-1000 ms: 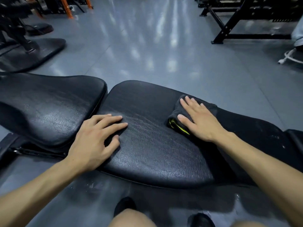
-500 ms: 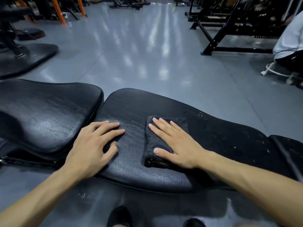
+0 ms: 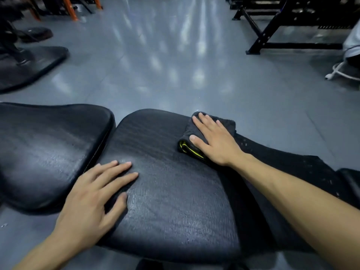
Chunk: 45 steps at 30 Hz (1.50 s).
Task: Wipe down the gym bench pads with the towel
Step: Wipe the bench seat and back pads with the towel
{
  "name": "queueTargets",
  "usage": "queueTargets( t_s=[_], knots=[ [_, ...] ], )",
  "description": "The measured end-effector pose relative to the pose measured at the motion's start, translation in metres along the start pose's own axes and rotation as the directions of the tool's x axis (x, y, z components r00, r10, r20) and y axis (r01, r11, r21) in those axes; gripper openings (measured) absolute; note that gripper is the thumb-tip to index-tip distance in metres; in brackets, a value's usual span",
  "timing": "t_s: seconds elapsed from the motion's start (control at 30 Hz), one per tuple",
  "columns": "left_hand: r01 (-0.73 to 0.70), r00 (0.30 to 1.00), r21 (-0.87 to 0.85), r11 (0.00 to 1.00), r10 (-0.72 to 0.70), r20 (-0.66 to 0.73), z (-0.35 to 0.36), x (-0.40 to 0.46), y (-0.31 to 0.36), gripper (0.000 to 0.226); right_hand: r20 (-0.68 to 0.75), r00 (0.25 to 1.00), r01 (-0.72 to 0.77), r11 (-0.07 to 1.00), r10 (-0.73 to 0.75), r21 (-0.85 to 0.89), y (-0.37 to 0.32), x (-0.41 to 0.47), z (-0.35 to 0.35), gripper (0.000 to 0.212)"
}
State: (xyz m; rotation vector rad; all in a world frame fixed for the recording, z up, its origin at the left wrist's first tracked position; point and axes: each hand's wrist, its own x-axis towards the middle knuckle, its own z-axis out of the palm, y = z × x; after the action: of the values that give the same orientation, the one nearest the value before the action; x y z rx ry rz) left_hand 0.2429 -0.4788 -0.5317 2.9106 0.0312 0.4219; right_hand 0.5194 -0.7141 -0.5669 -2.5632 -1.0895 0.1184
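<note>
Now the right hand (image 3: 214,142) lies flat, fingers straight, pressing the folded dark towel (image 3: 196,137) (yellow edge showing) at the far edge of the long bench pad (image 3: 171,201). Beside it, the left hand (image 3: 93,199) rests flat on the same pad, holding nothing.

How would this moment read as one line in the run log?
step: wiping | right hand: flat on folded towel, far edge of long pad | left hand: flat on same pad | seat pad: untouched
</note>
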Motion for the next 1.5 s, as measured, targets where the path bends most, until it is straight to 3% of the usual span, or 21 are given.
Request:
queueTargets(
  t_s=[0.27, 0.57, 0.87, 0.97, 1.1, 1.17, 1.23, 1.37, 1.5],
  knots=[
    [-0.056, 0.998, 0.06, 0.997, 0.056, -0.006, 0.003, -0.002, 0.002, 0.047, 0.024, 0.999, -0.035, 0.999, 0.035, -0.038, -0.012, -0.018, 0.004, 0.079],
    [-0.055, 0.998, 0.085, 0.995, 0.054, 0.015, 0.001, -0.007, 0.0, 0.047, 0.064, 0.98, 0.195, 0.978, -0.19, -0.076, -0.043, -0.17, 0.007, 0.078],
    [-0.053, 0.998, 0.06, 0.997, 0.051, 0.034, 0.001, -0.002, -0.004, 0.046, 0.048, 0.959, 0.284, 0.955, -0.281, -0.088, -0.011, -0.131, 0.003, 0.074],
    [-0.052, 0.998, 0.045, 0.998, 0.051, 0.023, -0.001, -0.001, -0.003, 0.046, 0.013, 0.982, 0.19, 0.981, -0.19, -0.047, 0.022, -0.08, 0.0, 0.077],
    [-0.036, 0.999, 0.037, 0.999, 0.034, 0.035, -0.002, 0.0, 0.002, 0.046, -0.034, 0.994, -0.109, 0.994, 0.108, -0.02, 0.056, -0.013, -0.005, 0.076],
    [-0.018, 0.999, 0.032, 0.999, 0.016, 0.036, -0.002, 0.0, 0.002, 0.046, -0.03, 0.99, -0.141, 0.989, 0.14, -0.047, 0.053, -0.009, -0.005, 0.074],
    [-0.017, 0.999, 0.044, 0.999, 0.016, 0.032, -0.002, 0.0, 0.003, 0.047, -0.013, 0.998, -0.056, 0.997, 0.056, -0.045, 0.039, -0.032, -0.003, 0.08],
    [-0.025, 0.999, 0.079, 0.997, 0.022, 0.037, -0.001, -0.003, 0.006, 0.048, 0.071, 0.965, 0.256, 0.965, -0.252, -0.056, 0.014, -0.11, -0.001, 0.081],
    [-0.03, 0.999, 0.135, 0.99, 0.025, 0.04, -0.004, 0.0, 0.012, 0.048, 0.124, 0.917, 0.388, 0.92, -0.379, -0.052, 0.047, -0.125, -0.013, 0.077]
  ],
)
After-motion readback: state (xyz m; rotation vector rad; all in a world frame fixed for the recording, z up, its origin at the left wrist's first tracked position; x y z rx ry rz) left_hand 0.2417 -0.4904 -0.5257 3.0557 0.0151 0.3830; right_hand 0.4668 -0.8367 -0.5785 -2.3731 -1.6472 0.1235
